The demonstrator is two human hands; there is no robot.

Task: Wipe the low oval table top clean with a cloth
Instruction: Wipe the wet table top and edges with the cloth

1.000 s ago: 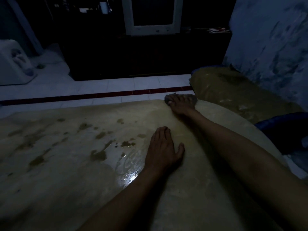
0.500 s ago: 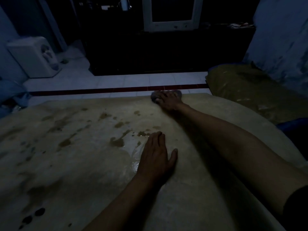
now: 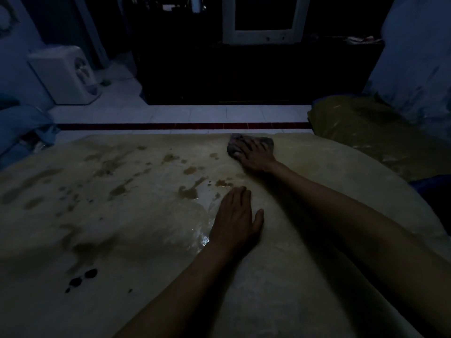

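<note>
Pressing a dark cloth point(image 3: 251, 145) against the far rim of the oval table top point(image 3: 329, 276), the right hand point(image 3: 255, 156) lies over it with fingers spread flat — not clenched. The left hand point(image 3: 235, 222) rests palm-down nearer the table's middle, fingers straight, beside brown stains point(image 3: 188, 192) and a wet sheen.

The right hand point(image 3: 253, 154) covers much of the cloth point(image 3: 251, 144), so its full shape is hidden; the tabletop point(image 3: 136, 230) is cut off at the left and bottom edges; both forearms leave the frame below; the room's dimness swallows detail on the dark cabinet point(image 3: 244, 74) behind.
</note>
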